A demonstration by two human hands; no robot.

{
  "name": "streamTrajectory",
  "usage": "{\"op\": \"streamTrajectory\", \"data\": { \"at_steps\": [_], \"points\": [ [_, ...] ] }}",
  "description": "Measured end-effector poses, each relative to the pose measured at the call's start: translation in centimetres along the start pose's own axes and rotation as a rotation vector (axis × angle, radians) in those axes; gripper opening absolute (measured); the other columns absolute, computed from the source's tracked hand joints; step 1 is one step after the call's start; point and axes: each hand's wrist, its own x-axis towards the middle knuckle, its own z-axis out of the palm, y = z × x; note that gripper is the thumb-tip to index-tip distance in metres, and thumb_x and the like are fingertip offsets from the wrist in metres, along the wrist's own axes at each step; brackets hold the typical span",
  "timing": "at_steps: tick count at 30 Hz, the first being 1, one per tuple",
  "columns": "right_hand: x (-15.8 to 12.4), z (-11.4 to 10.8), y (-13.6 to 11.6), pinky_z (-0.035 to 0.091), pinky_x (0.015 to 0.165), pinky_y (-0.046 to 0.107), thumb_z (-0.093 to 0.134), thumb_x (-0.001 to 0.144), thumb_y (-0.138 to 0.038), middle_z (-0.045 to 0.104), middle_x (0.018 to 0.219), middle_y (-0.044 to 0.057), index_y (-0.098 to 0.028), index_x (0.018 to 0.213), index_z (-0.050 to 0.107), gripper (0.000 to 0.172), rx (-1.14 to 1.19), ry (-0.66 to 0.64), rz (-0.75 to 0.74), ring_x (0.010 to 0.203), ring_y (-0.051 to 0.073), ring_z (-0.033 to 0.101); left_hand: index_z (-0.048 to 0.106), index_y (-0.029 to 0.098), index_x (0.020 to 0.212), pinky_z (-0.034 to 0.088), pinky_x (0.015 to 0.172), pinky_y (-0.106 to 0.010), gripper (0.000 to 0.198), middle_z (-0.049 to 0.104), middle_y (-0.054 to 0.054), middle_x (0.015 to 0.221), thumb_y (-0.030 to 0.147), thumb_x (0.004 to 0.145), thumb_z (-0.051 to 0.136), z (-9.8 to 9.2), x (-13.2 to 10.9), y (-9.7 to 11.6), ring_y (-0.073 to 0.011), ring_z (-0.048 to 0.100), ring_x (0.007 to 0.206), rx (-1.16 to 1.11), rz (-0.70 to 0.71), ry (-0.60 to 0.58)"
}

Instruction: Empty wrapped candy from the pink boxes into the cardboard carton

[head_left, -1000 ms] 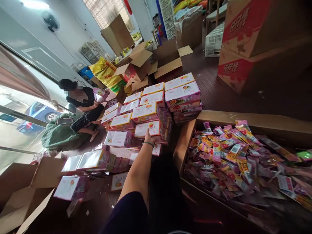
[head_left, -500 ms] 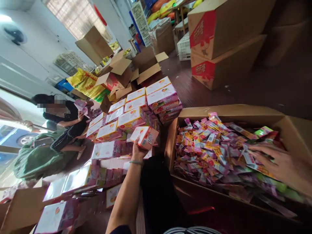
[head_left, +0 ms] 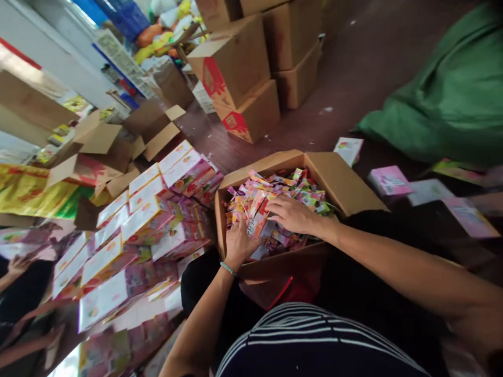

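A large cardboard carton [head_left: 231,180] full of loose pink, orange and green sachets [head_left: 310,195] stands between my knees. Over the sachets a small printed box [head_left: 257,212] is tilted, its upper end seemingly uncovered. My left hand [head_left: 240,243], with a bracelet at the wrist, grips the box's near left side, thumb along the bottom. From the right, my right hand [head_left: 293,213] reaches in with fingers stretched and slightly apart at the box's right edge. Whether its fingertips pinch a sachet is too blurred to see.
Stacked printed boxes [head_left: 145,214] stand to the left, with another person's hand [head_left: 18,266] beyond. Sealed cartons [head_left: 239,68] are piled ahead. Open cartons [head_left: 98,141] lie at the far left. A green cloth heap [head_left: 444,104] and loose flat boxes [head_left: 391,180] are on the right.
My view has turned right. My left hand has carried the small box from the stack to above the sachets. My right hand has moved left to the box.
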Motion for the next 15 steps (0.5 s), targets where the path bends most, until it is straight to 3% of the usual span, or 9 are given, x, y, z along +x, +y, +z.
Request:
{"op": "streamTrajectory", "data": {
  "at_steps": [3,6,8,10,13,15],
  "points": [
    [-0.2,0.7,-0.1,0.051,0.107,0.045,0.068,0.098,-0.010,0.067,0.127,0.015,-0.011,0.119,0.072,0.021,-0.075,-0.182,-0.097,0.120,0.028,0.061,0.058,0.024,0.087,0.045,0.106,-0.040,0.050,0.064,-0.009,0.099,0.026,0.057,0.098,1.3,0.1,-0.1,-0.0399,0.061,0.123,0.248,0.232,0.039],
    [0.5,0.7,-0.8,0.046,0.107,0.049,0.067,0.104,-0.024,0.067,0.127,0.014,-0.012,0.121,0.072,0.021,-0.151,-0.252,-0.098,0.121,0.031,0.058,0.064,0.023,0.097,0.049,0.088,-0.033,0.022,0.068,-0.006,0.096,0.034,0.085,0.079,0.4,0.7,0.0,-0.0284,0.069,0.099,0.465,0.184,0.033],
    [1.1,0.2,-1.4,0.044,0.109,0.051,0.063,0.107,-0.035,0.067,0.125,0.015,-0.010,0.117,0.073,0.028,-0.191,-0.294,-0.089,0.123,0.032,0.055,0.066,0.022,0.104,0.047,0.078,-0.030,0.016,0.070,-0.006,0.094,0.034,0.095,0.068,-0.1,1.0,0.3,-0.0250,0.070,0.091,0.614,0.117,-0.018],
    [1.6,-0.5,-1.9,0.042,0.110,0.050,0.059,0.108,-0.032,0.067,0.126,0.016,-0.009,0.117,0.073,0.028,-0.220,-0.329,-0.107,0.126,0.032,0.054,0.067,0.021,0.112,0.046,0.074,-0.029,0.020,0.074,-0.009,0.098,0.034,0.099,0.061,-0.2,1.3,0.3,-0.0260,0.072,0.092,0.753,0.135,-0.048],
    [2.3,-1.6,-1.6,0.045,0.108,0.049,0.058,0.105,-0.023,0.063,0.135,0.016,-0.009,0.124,0.071,0.027,-0.252,-0.362,-0.117,0.129,0.031,0.052,0.068,0.018,0.117,0.048,0.073,-0.033,0.030,0.075,-0.017,0.109,0.039,0.104,0.050,0.1,2.8,-0.3,-0.0318,0.074,0.098,0.932,0.269,-0.020],
    [2.6,-2.3,-1.0,0.048,0.104,0.048,0.058,0.105,-0.023,0.061,0.138,0.016,-0.012,0.129,0.070,0.029,-0.274,-0.363,-0.093,0.129,0.031,0.052,0.070,0.017,0.110,0.049,0.067,-0.034,0.035,0.075,-0.017,0.093,0.043,0.105,0.045,0.4,4.5,-0.7,-0.0339,0.075,0.087,1.048,0.307,-0.050]
  ]
}}
